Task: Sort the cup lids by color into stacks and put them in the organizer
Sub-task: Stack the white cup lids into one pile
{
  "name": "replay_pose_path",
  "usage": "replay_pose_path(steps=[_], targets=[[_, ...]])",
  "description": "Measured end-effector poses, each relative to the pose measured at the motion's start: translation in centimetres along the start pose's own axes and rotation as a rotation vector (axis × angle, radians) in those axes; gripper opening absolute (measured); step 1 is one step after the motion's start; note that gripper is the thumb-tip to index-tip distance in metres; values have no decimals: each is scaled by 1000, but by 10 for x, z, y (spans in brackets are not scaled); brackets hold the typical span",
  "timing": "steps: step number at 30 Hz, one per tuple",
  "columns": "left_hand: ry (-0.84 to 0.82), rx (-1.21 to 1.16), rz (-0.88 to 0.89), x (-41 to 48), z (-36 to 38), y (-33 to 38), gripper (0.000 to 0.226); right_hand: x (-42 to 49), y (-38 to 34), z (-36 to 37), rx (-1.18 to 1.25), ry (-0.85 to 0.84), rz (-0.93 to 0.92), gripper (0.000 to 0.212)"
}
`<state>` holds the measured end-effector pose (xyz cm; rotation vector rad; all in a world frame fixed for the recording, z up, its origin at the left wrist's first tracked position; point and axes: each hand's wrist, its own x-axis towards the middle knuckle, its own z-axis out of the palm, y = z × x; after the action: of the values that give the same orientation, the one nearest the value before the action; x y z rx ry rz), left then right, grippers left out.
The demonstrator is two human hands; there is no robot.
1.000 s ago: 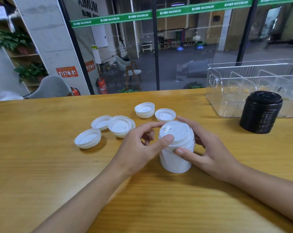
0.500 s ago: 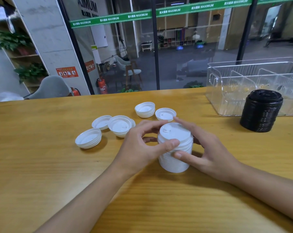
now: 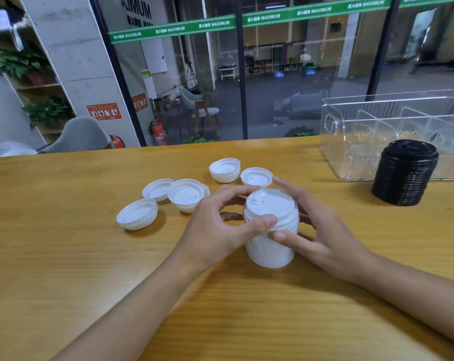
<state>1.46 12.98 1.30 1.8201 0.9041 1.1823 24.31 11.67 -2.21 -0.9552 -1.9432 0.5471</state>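
Table (image 3: 64,256) is carrying clear organizer (image 3: 335,142) at far right edge, black lid stack (image 3: 403,178) standing just before it. White lid stack (image 3: 270,246) is standing mid-table, left hand (image 3: 213,230) and right hand (image 3: 325,230) clamping its sides, likely squaring it. Loose white lids (image 3: 137,214) are waiting far-left of it. Top lid is sitting flatter than a second ago.

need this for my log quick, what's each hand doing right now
left hand: grips the white lid stack, thumb on its near side
right hand: grips the same stack from the other side
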Motion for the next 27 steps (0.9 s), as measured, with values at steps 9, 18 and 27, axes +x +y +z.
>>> replay_pose_path(steps=[9, 18, 27], targets=[[-14, 70, -16, 0, -3, -1, 60, 2, 1, 0, 28, -23, 11, 80], [-40, 50, -6, 0, -5, -3, 66, 1, 0, -1, 35, -49, 42, 72], [-48, 71, 15, 1, -6, -3, 59, 0, -1, -1, 2, -41, 27, 68]])
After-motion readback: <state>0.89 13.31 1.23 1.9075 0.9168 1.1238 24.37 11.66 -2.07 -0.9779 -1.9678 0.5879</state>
